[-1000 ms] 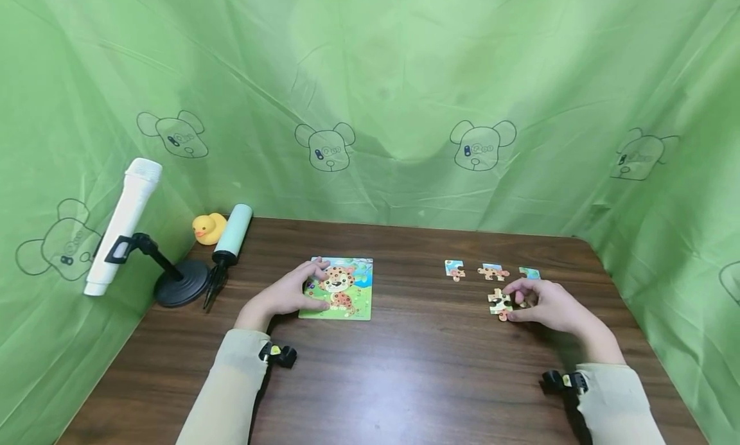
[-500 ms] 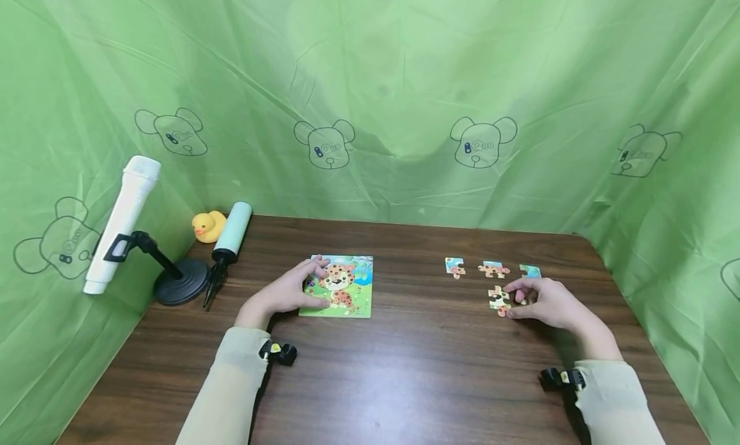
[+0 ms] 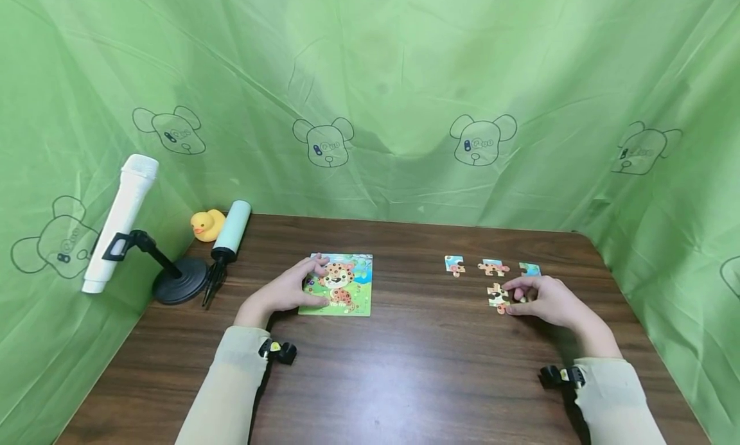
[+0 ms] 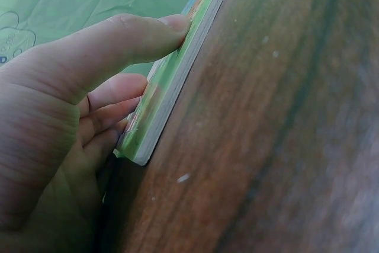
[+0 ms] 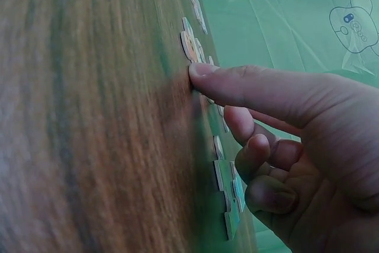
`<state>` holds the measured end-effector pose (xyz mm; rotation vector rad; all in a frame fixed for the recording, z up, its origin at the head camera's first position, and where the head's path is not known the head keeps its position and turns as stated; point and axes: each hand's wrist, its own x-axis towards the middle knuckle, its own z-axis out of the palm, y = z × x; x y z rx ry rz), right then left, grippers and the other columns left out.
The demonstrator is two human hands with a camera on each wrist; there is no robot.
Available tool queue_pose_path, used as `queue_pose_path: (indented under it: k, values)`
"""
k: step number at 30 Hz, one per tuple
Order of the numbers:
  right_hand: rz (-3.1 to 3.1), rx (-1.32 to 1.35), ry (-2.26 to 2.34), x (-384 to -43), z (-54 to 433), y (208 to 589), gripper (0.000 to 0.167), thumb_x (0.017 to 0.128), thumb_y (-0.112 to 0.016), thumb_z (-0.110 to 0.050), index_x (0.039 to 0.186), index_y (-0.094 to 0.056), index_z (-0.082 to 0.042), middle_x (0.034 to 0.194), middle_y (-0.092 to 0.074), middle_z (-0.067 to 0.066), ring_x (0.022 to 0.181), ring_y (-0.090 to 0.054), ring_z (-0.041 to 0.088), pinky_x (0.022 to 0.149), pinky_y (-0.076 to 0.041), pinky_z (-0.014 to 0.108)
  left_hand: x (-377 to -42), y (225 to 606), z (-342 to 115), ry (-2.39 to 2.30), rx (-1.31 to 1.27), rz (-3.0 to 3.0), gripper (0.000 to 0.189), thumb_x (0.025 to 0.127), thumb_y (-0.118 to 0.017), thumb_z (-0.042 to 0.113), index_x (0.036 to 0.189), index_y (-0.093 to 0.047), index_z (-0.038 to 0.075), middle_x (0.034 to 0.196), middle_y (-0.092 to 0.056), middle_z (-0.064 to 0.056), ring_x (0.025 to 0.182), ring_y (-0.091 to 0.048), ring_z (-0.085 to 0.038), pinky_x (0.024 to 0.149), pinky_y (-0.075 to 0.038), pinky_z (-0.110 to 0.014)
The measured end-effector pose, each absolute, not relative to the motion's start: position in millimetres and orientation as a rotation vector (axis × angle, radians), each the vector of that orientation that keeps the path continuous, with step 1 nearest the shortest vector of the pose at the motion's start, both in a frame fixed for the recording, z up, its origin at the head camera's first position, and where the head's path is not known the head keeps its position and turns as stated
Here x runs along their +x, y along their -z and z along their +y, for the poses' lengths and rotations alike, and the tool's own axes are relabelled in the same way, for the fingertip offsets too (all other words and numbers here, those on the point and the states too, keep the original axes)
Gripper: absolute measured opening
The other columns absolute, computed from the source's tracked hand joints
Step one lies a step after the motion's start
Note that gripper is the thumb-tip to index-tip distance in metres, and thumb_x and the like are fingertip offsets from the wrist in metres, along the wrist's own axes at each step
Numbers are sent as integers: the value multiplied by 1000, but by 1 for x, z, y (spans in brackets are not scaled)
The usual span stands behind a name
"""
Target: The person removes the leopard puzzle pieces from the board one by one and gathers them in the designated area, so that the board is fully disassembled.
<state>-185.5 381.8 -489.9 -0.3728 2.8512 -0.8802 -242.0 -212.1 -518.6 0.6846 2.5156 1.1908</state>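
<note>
My left hand (image 3: 284, 289) rests on the left part of a leopard picture puzzle (image 3: 354, 291). Its thumb touches the picture's lower part, and the index finger lies near the top edge. In the left wrist view, the other fingers are at the far edge of the puzzle (image 4: 155, 111). My right hand (image 3: 546, 302) pinches the right side of a puzzle piece (image 3: 496, 296) between thumb and index finger, at the table. Three pieces lie behind it: a left one (image 3: 454, 264), a middle one (image 3: 493, 267) and a blue-green one (image 3: 528, 269). Near the curled fingers is a green piece (image 5: 227, 197).
At the left stands a white microphone (image 3: 123, 220) on a black stand (image 3: 180, 281). A yellow rubber duck (image 3: 207, 225) and a pale green hand pump (image 3: 232, 226) are beside it. Green curtains (image 3: 399, 98) border the wooden table (image 3: 376, 374) at the back and sides.
The head view has shifted slightly. The piece in my right hand's fingers has moved a little to the left. My left hand stays on the puzzle.
</note>
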Motion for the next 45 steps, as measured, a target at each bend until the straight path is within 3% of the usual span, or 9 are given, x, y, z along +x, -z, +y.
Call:
queue_pose_path:
  k: [7, 14, 23, 34, 45]
  values:
    - [2873, -388, 872, -186, 380, 485, 48, 82, -98, -28, 121, -79, -8, 92, -66, -4, 73, -58, 5, 69, -46, 26, -243, 515, -210, -1184, 679, 2523, 54, 84, -96, 33, 124, -65, 13, 173, -42, -6, 168, -14, -36, 133, -16, -61]
    - [2878, -404, 893, -183, 375, 476, 47, 88, -94, -36, 125, -78, -11, 94, -67, -6, 75, -60, 4, 68, -48, 26, -245, 516, -209, -1168, 687, 2529, 55, 85, -96, 34, 125, -65, 13, 174, -40, -6, 168, -15, -36, 133, -16, -61]
    - [2899, -470, 1020, -177, 360, 467, 33, 93, -90, -22, 121, -78, -9, 89, -66, -7, 74, -62, 7, 67, -49, 25, -245, 518, -212, -1133, 689, 2563, 58, 84, -96, 38, 128, -65, 16, 173, -41, -2, 167, -19, -34, 133, -20, -59]
    - [2854, -518, 1119, -172, 314, 457, 28, 97, -85, -19, 121, -77, -6, 85, -65, -6, 75, -63, 10, 64, -52, 26, -244, 518, -211, -1121, 712, 2577, 71, 85, -96, 39, 140, -59, 14, 172, -40, -5, 162, -32, -34, 130, -27, -59]
    - [2750, -812, 1081, -185, 214, 456, 31, 97, -85, -20, 123, -75, -4, 84, -65, -13, 73, -60, 5, 68, -54, 27, -238, 516, -213, -1103, 660, 2587, 97, 85, -96, 43, 160, -46, 8, 180, -23, -9, 169, -6, -36, 131, -18, -65]
